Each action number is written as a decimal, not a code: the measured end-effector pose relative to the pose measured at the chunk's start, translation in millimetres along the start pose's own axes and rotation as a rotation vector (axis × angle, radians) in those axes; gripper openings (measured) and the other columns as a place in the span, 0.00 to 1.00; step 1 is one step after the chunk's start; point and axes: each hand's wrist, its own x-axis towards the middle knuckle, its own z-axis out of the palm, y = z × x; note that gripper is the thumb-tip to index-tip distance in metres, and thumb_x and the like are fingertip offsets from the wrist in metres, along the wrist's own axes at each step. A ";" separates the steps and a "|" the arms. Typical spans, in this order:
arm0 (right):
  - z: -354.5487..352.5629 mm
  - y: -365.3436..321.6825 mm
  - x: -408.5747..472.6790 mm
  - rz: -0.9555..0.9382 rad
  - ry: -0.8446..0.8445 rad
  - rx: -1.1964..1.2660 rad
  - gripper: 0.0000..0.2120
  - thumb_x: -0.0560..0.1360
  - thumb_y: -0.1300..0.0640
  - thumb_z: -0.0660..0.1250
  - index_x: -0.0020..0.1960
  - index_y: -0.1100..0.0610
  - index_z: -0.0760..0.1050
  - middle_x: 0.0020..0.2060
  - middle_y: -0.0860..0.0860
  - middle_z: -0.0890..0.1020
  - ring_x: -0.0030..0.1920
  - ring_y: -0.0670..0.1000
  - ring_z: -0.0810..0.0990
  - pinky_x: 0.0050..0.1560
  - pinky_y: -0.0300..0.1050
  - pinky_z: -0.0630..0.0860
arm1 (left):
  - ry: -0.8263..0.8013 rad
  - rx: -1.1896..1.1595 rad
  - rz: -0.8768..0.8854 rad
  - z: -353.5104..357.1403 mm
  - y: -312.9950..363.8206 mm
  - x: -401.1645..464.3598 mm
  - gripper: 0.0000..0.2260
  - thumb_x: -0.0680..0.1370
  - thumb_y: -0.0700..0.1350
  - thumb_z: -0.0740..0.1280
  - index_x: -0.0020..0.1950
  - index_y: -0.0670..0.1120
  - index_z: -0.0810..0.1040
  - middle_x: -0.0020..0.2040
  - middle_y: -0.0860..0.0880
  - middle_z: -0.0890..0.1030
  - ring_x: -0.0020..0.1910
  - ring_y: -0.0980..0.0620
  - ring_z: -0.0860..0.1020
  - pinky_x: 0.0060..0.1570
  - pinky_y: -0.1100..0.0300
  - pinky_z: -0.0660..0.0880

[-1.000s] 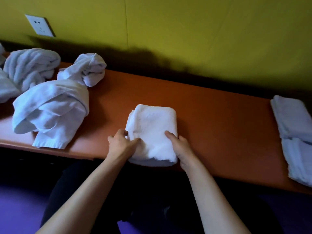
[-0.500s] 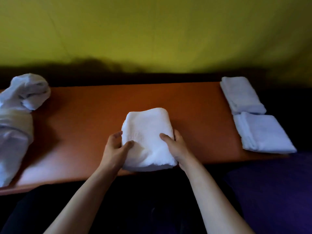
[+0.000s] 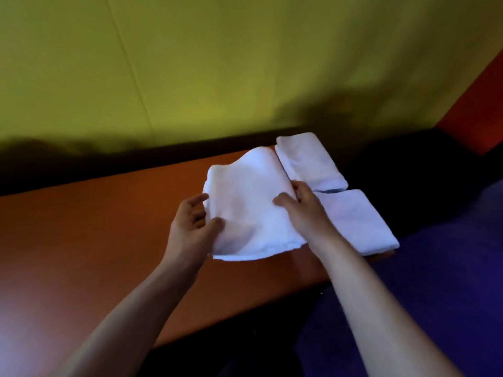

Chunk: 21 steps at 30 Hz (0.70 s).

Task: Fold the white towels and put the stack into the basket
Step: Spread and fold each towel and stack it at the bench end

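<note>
Both grips hold one folded towel (image 3: pixel 250 208) above the desk (image 3: pixel 95 227): the left hand (image 3: pixel 192 227) pinches its left edge, the right hand (image 3: pixel 302 210) clasps its right edge. Two folded towels (image 3: pixel 310 161) (image 3: pixel 353 219) lie just beside it, at the desk's right end. So three look folded; stacking and the basket, which is not in view, remain. The near towel sits at the desk's front-right corner; open desk lies left.
</note>
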 end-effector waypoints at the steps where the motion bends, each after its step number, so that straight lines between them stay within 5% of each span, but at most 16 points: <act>1: -13.2 -1.4 14.0 0.013 0.019 0.006 0.17 0.73 0.56 0.69 0.61 0.51 0.73 0.49 0.45 0.79 0.49 0.46 0.78 0.48 0.46 0.77 | -0.028 -0.007 0.022 13.7 7.0 9.4 0.29 0.65 0.44 0.71 0.67 0.51 0.73 0.55 0.45 0.83 0.51 0.46 0.84 0.47 0.49 0.82; 9: -102.5 -17.1 114.2 -0.166 0.143 -0.089 0.19 0.68 0.54 0.71 0.59 0.50 0.80 0.52 0.48 0.85 0.53 0.52 0.83 0.55 0.52 0.81 | -0.190 0.088 0.221 125.6 58.9 91.2 0.32 0.63 0.42 0.69 0.67 0.50 0.71 0.49 0.48 0.78 0.40 0.57 0.79 0.35 0.60 0.78; 14: -130.4 -1.2 174.4 -0.230 0.243 -0.201 0.26 0.71 0.55 0.72 0.68 0.48 0.74 0.60 0.48 0.80 0.59 0.50 0.79 0.59 0.47 0.77 | -0.163 0.218 0.278 179.9 54.9 143.4 0.27 0.73 0.35 0.70 0.70 0.49 0.70 0.45 0.50 0.76 0.37 0.55 0.77 0.32 0.65 0.76; 17: -130.9 23.1 199.0 -0.243 0.247 -0.465 0.24 0.73 0.54 0.69 0.68 0.49 0.73 0.62 0.51 0.79 0.61 0.55 0.78 0.63 0.50 0.75 | -0.234 0.468 0.295 199.3 21.4 169.3 0.25 0.75 0.43 0.71 0.71 0.51 0.71 0.57 0.43 0.79 0.53 0.43 0.80 0.51 0.54 0.79; 21: -116.3 58.5 209.0 -0.289 0.285 -0.673 0.20 0.79 0.52 0.62 0.71 0.47 0.73 0.65 0.58 0.76 0.64 0.60 0.75 0.64 0.50 0.72 | -0.315 0.668 0.287 206.4 -15.4 176.6 0.20 0.83 0.48 0.62 0.75 0.53 0.70 0.74 0.41 0.69 0.72 0.43 0.69 0.69 0.56 0.65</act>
